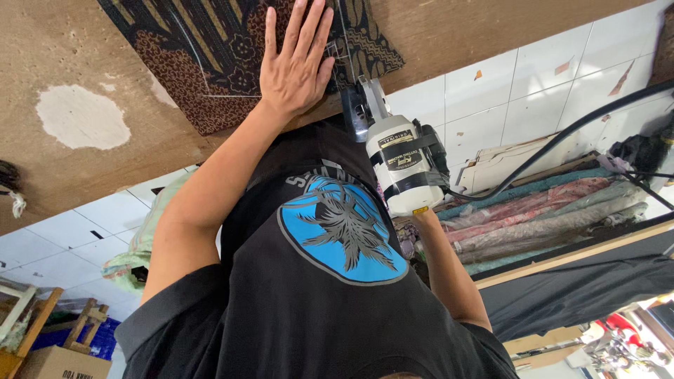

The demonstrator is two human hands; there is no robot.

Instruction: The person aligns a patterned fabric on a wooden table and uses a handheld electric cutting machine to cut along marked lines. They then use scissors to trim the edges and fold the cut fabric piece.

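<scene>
Fabric [203,49] lies flat at the near edge of the table [63,168]. It is dark brown cloth printed with floral and leaf motifs in tan and black, apparently several layers thick at its lower edge.

Progress: thin white chalk lines [210,96] are already drawn on the top layer, one straight and one curved. The electric cutting machine [404,165] stands at the cloth's right edge with its blade end at the marked area. No separated piece is visible, so most of the outline looks still uncut. How far the blade has gone in cannot be told.

Left hand [295,67]: palm down on the cloth just beside the machine, grip wide, fingers spread, holding nothing and only pressing.

Right hand: hidden behind the machine's white motor housing. Only the forearm [449,274] shows, so its grip cannot be told.

Materials:
- The table is rough brown board with a pale worn patch [81,116].
- The machine has a smooth white cylindrical body with black bands.
- A thick black cable [562,133] arcs away to the right.
- The floor [484,98] is glossy white tile.
- Folded cloth in pink, teal and grey is stacked in a pile [547,214] on a lower shelf.
</scene>
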